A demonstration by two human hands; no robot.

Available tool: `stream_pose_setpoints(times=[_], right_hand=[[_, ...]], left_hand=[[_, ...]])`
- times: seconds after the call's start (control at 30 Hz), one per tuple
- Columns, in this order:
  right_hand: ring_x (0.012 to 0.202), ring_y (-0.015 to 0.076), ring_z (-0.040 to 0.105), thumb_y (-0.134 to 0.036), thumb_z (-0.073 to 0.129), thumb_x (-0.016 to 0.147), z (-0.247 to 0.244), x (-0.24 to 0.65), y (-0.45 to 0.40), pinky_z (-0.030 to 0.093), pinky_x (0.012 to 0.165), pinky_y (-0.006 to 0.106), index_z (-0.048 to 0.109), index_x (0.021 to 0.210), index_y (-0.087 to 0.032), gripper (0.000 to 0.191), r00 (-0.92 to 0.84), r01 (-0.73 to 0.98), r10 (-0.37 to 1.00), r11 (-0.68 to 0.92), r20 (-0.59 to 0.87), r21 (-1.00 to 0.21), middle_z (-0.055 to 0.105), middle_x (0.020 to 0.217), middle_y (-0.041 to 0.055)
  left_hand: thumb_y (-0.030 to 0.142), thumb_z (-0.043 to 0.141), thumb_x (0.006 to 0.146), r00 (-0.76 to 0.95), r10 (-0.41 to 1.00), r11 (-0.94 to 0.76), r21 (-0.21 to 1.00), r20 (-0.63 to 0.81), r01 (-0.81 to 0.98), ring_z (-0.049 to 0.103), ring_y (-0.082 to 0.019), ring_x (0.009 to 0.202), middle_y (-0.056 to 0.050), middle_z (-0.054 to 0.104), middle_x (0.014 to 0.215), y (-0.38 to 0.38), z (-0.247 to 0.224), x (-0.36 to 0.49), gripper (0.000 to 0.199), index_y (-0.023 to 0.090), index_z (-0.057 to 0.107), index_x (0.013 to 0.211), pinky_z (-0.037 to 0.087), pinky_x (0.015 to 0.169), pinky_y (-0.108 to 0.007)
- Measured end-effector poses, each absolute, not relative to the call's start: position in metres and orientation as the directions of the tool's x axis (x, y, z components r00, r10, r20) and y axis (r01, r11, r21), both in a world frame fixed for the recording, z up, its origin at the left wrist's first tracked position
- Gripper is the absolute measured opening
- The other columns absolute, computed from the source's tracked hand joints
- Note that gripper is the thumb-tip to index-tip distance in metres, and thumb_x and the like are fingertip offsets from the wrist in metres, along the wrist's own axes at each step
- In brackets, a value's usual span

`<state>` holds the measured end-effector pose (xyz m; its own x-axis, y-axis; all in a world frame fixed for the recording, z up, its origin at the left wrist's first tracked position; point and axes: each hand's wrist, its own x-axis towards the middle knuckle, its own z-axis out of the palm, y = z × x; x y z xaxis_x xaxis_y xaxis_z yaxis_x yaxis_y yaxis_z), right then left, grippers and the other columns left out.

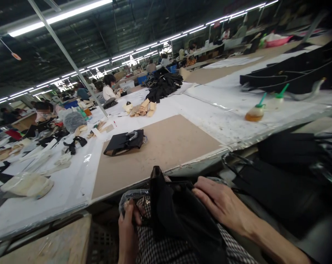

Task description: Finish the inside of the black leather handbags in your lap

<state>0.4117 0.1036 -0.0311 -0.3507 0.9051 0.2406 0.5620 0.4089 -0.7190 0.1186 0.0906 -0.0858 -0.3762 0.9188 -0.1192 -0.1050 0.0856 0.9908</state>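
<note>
A black handbag (188, 216) rests on my lap, over black-and-white checked cloth (166, 251). On its left side, my left hand (129, 223) has its fingers closed at a plastic-wrapped handle (134, 192), close to small metal fittings; the exact grip is partly hidden. Curled over the bag's upper right edge is my right hand (216, 200), its fingertips at the opening. Another black handbag (124, 142) lies flat on the brown board ahead, its handles wrapped in clear plastic.
The white worktable (72, 183) carries a brown board (168, 139), tan pieces (143, 109) and a black fabric pile (166, 84). A bottle of amber liquid (254, 113) stands right. More black bags (287, 176) are beside my right arm. A wooden surface (53, 242) is at lower left. People sit beyond.
</note>
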Motion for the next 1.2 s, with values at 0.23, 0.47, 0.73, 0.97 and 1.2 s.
stream_pose_setpoints(times=[0.23, 0.47, 0.73, 0.97, 1.2], right_hand=[[0.065, 0.0143, 0.057, -0.03, 0.038, 0.103, -0.033, 0.382, 0.079, 0.041, 0.057, 0.028, 0.053, 0.091, -0.022, 0.02, -0.405, 0.63, 0.843, 0.539, 0.355, -0.559, 0.055, 0.08, 0.0014], [0.06, 0.0141, 0.059, -0.027, 0.045, 0.099, -0.036, 0.366, 0.078, 0.038, 0.049, 0.027, 0.055, 0.091, -0.021, 0.014, -0.51, 0.642, 0.755, 0.653, 0.411, -0.402, 0.057, 0.079, 0.0014], [0.054, 0.0112, 0.055, -0.024, 0.045, 0.1, -0.059, 0.381, 0.099, 0.033, 0.046, 0.027, 0.057, 0.089, -0.02, 0.017, -0.451, 0.65, 0.768, 0.632, 0.455, -0.422, 0.056, 0.075, 0.0003], [0.055, 0.0119, 0.054, -0.031, 0.037, 0.104, -0.069, 0.385, 0.112, 0.036, 0.049, 0.027, 0.055, 0.085, -0.021, 0.028, -0.516, 0.614, 0.792, 0.607, 0.326, -0.505, 0.054, 0.072, 0.0], [0.057, 0.0158, 0.053, -0.037, 0.034, 0.102, -0.074, 0.433, 0.124, 0.041, 0.052, 0.029, 0.048, 0.08, -0.023, 0.029, -0.334, 0.709, 0.926, 0.371, 0.178, -0.6, 0.051, 0.068, 0.0008]], left_hand=[[0.038, 0.073, 0.077, -0.213, 0.822, -0.086, 0.484, 0.529, 0.871, 0.037, -0.038, 0.137, -0.018, 0.047, 0.142, 0.058, -0.042, 0.101, 0.076, 0.018, 0.04, 0.143, 0.024, 0.114, -0.059], [0.029, 0.06, 0.089, -0.018, 0.999, -0.02, 0.682, 0.049, 0.731, 0.051, -0.029, 0.127, -0.01, 0.053, 0.141, 0.078, -0.025, 0.122, 0.058, 0.026, 0.039, 0.143, 0.042, 0.104, -0.047], [0.018, 0.072, 0.075, -0.148, 0.986, 0.138, 0.887, -0.079, 0.44, 0.061, -0.024, 0.107, -0.011, 0.053, 0.13, 0.082, -0.056, 0.117, 0.055, 0.024, 0.043, 0.122, 0.051, 0.09, -0.038], [0.012, 0.069, 0.077, -0.112, 0.994, 0.065, 0.889, -0.015, 0.453, 0.053, -0.023, 0.12, -0.008, 0.05, 0.129, 0.063, -0.07, 0.116, 0.038, 0.023, 0.047, 0.106, 0.044, 0.101, -0.036], [0.026, 0.07, 0.08, -0.282, 0.958, 0.195, 0.83, -0.047, 0.523, 0.059, -0.024, 0.113, -0.008, 0.057, 0.121, 0.059, -0.075, 0.086, 0.035, 0.022, 0.05, 0.108, 0.048, 0.098, -0.039]])
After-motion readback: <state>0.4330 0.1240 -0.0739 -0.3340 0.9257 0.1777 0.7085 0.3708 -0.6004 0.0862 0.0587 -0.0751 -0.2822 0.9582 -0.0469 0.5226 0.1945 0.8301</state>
